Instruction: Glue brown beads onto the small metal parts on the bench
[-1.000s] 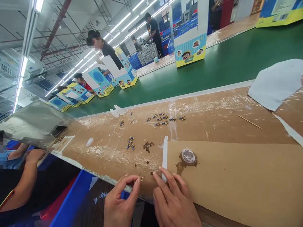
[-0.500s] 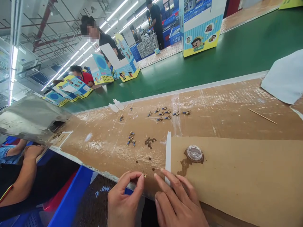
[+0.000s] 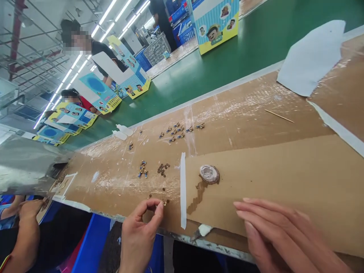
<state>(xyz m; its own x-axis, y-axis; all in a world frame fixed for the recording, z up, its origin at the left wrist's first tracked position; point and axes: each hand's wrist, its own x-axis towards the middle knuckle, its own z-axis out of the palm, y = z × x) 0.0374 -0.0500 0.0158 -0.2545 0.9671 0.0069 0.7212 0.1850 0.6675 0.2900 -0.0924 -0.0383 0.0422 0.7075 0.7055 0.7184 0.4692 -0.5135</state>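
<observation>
My left hand [image 3: 142,227] is closed in a pinch at the near edge of the bench, thumb and forefinger on a small gold-coloured piece [image 3: 165,204] whose kind is too small to make out. Beyond it lie a loose cluster of small dark brown rings [image 3: 163,169] and a group of small blue-and-gold parts [image 3: 142,169]. Over the cardboard sheet [image 3: 273,167] at the right, my right hand [image 3: 284,231] is open, its fingers stretched out side by side and nothing visible in them. A small round dish [image 3: 209,173] with a wet stain beside it sits between the hands.
Several more blue-and-gold parts [image 3: 180,129] lie farther back, near white bottles [image 3: 123,132] and a thin wooden stick [image 3: 279,116]. A white sheet [image 3: 313,57] overlaps the green belt [image 3: 256,53], which carries printed boxes [image 3: 217,28]. A co-worker's arm [image 3: 30,227] is at the left.
My right hand has moved away from the left, rightward over the cardboard. My left hand keeps its pinch on the small piece. The view has turned, shifting the bench leftward.
</observation>
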